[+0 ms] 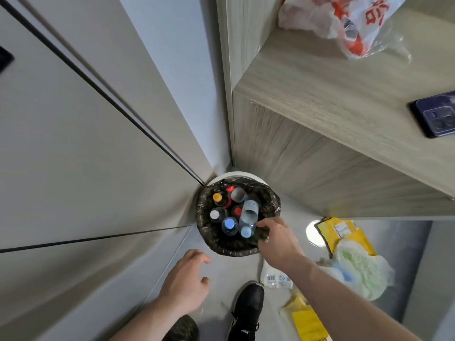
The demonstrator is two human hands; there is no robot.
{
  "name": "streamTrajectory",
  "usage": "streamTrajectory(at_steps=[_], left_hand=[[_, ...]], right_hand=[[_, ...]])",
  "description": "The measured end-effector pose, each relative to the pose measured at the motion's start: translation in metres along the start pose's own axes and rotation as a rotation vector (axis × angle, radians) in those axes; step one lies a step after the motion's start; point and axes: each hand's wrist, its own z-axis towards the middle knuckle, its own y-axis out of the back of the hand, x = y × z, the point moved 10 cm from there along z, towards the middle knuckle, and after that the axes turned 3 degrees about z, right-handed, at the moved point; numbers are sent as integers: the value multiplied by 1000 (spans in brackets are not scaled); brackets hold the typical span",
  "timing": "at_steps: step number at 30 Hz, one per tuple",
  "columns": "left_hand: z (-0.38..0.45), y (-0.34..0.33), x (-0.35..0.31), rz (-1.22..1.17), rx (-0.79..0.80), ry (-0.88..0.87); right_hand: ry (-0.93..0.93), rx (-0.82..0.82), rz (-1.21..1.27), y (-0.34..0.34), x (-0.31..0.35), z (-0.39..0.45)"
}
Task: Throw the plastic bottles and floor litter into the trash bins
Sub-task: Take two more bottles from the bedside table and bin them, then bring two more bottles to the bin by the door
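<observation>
Reaching: right hand (pixel 275 238) over the trash bin (pixel 236 215), fingertips pinching the clear bottle (pixel 249 214).
Left hand (pixel 186 279): loosely spread, holding nothing.
Floor litter (pixel 357 271): wrappers beside the bin (untouched).
Risk: bin looks crammed; bottle may topple out.

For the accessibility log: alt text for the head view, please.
The right hand reaches over a bottle-filled trash bin, fingers at a clear plastic bottle. The left hand hovers open nearby. Yellow packaging and plastic bags litter the floor.
</observation>
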Motion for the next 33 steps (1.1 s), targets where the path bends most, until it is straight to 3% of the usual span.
streamTrajectory(at_steps=[7,17,25,29,33], left_hand=[[-44,36,-52,66,22,-35],[-239,87,-238,352,153,-413],[-377,59,-372,658,262,-731],[-447,22,-451,750,282,-905],[-504,-32,-522,768,231,-991]], right_hand=[[-70,-4,108,31,-31,-112],[-180,-77,218,144,-46,-406],[-239,-385,441,183,-101,-582],[-332,-533,589,180,-160,-666],[-380,-574,638,172,-232,-734]])
